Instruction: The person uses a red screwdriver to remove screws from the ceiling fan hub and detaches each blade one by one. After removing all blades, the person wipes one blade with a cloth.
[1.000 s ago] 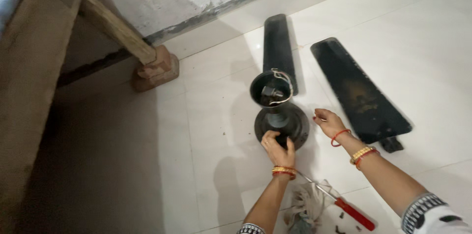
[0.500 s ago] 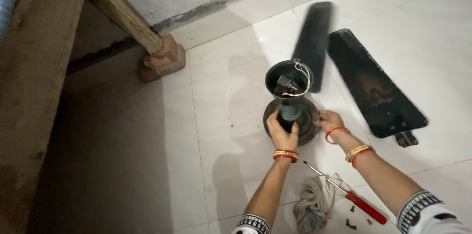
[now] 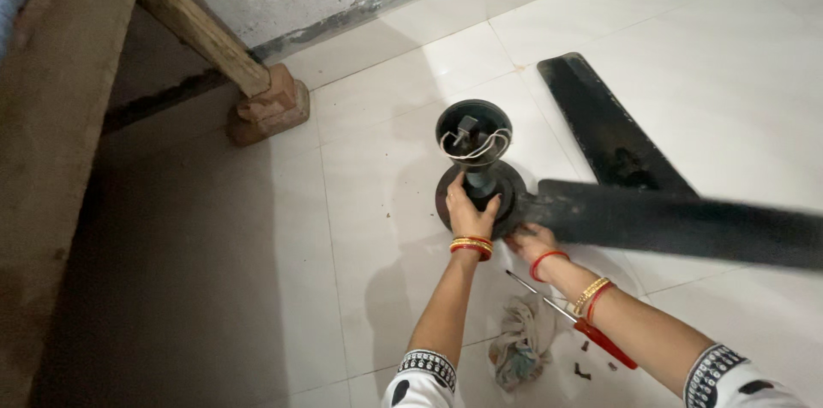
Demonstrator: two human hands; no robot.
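A black ceiling fan motor (image 3: 506, 181) stands on the white tiled floor with its down rod and cup-shaped canopy (image 3: 473, 129) pointing up, white wires showing inside. My left hand (image 3: 470, 209) grips the motor body at its near left side. My right hand (image 3: 531, 241) rests at the motor's lower right edge, under the root of an attached black blade (image 3: 686, 224), which is blurred and reaches to the right. Whether the right hand grips anything is unclear.
A second black blade (image 3: 604, 125) lies loose on the floor behind. A red-handled screwdriver (image 3: 591, 331), a crumpled rag (image 3: 519, 344) and small dark screws (image 3: 583, 369) lie near my arms. A wooden leg on bricks (image 3: 270, 108) stands at the left by the wall.
The fan motor has turned: the attached blade swung from pointing away, near the wall, round to the right. My left hand stayed on the motor; my right hand slid under the blade root.
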